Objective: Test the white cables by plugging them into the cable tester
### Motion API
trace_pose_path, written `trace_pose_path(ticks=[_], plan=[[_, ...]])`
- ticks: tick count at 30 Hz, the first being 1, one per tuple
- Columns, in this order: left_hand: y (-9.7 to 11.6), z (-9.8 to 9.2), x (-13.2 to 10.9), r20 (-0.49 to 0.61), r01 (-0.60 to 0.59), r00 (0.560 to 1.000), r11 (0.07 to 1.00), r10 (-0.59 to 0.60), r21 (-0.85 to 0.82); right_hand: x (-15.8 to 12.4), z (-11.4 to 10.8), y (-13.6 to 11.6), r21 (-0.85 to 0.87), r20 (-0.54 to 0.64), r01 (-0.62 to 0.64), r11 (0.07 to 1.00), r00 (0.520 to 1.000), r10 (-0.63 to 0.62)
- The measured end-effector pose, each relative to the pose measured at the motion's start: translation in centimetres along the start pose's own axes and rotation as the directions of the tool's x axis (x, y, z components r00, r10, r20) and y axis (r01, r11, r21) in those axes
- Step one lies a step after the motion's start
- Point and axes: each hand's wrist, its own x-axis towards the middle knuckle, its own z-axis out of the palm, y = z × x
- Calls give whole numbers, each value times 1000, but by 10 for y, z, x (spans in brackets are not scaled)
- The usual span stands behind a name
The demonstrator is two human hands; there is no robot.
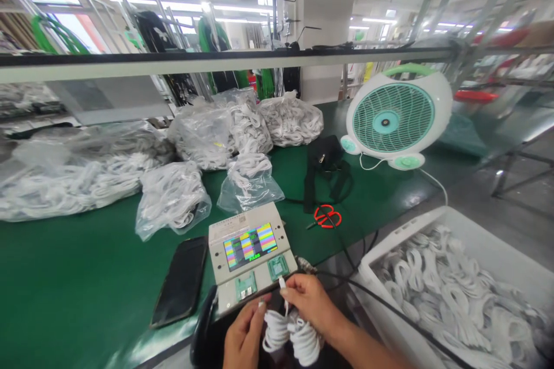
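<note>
R hand (311, 302): thumb + forefinger pinched on a white plug (282, 283), other fingers curled in. L hand (246, 331): thumb + forefinger closed on what looks like the cable's other end (261, 303), only a small tip showing. Hands are near each other but apart, w/ the coiled white cable (305, 343) hanging btwn them in two bunched loops, just below the fingertips.

Plug in R hand points up at the near edge of the R green socket board (277, 266) on the cable tester (246, 225); can't tell if it's touching or seated. L socket board (246, 286) sits just above L hand. Tester screen (250, 247) has colored rows + green "PASS"; the smaller txt is unreadable.

L of tester on the green bench (99, 265): a dark-screened phone (179, 281). Behind: clear bags of white cables (173, 196). Toward R: red-handled scissors (328, 217), black bag (325, 155), white/green box fan (385, 121). White crate (480, 230) of coiled cables at far R, cut off by the frame.

Hard to see: L palm + lower fingers, partly cut off at the bottom edge; bkgd racks blurry.
</note>
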Motion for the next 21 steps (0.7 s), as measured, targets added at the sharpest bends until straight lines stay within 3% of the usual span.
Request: trace_pose_path(ticks=[3, 8, 17, 21], plan=[[3, 3, -1, -151, 14, 988, 997, -25, -77, -3, 0, 3, -86, 19, 61, 994, 998, -60], [7, 4, -1, -236, 16, 971, 993, -43, -115, -1, 3, 9, -93, 20, 40, 995, 999, -38], [-10, 6, 9, -248, 97, 945, 906, -214, -412, 5, 5, 20, 34, 10, 46, 998, 999, -46], [-6, 6, 9, -246, 103, 947, 921, -206, -376, 6, 9, 22, 83, -25, 68, 994, 997, -66]])
